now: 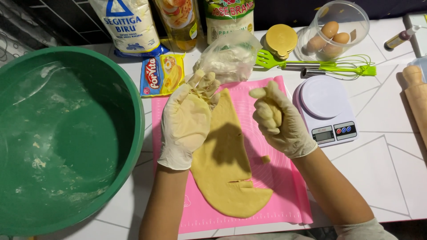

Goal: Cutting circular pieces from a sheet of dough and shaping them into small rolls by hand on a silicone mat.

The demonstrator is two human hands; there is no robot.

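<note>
Hiding dough sheet's [224, 169] upper-left edge, gloved left hand [187, 120].

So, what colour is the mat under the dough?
Pink; the mat shows best in the head view, under the pale yellow dough.

A white tabletop [391, 146] is filling most of the view, its smooth surface crossed by thin grey lines forming angular, marble-like shapes. Bright light is falling from above, casting soft shadows toward the near edge. Along the far edge, a dark wall [284, 11] is running behind the tabletop. At the top left corner, a dark tiled surface [49, 22] with pale grout lines is showing.
</note>
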